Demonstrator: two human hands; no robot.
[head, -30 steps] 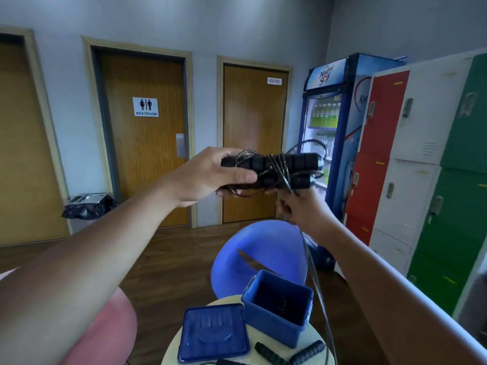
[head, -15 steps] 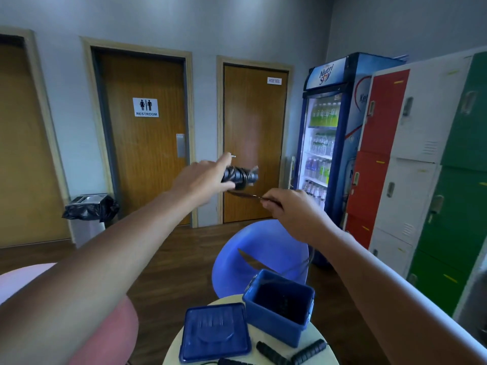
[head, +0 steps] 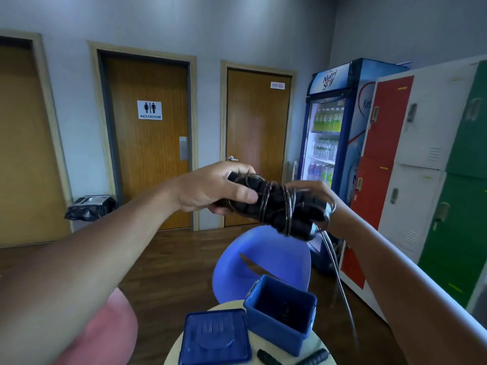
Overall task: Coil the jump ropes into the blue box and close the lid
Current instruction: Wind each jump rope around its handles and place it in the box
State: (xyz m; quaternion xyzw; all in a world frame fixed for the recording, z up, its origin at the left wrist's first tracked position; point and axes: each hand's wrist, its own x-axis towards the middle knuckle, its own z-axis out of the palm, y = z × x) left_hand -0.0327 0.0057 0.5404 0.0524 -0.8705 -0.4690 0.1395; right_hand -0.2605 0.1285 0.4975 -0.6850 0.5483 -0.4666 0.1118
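Head camera: the left hand (head: 210, 188) grips one end of a jump rope (head: 274, 206), its two black foam handles bundled side by side with thin wire cord (head: 340, 281) wound round them. The right hand (head: 316, 198) curls its fingers over the other end, and the loose cord hangs from there toward the round table (head: 229, 306). On the table the blue box (head: 276, 329) stands open. Its lid (head: 214, 338) lies flat just beside it, and two more black handles (head: 313, 355) lie in front.

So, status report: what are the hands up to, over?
Left hand, right hand grip the wrapped handles. Rope tail hangs loose. Box open, lid beside it. Path to box looks clear.
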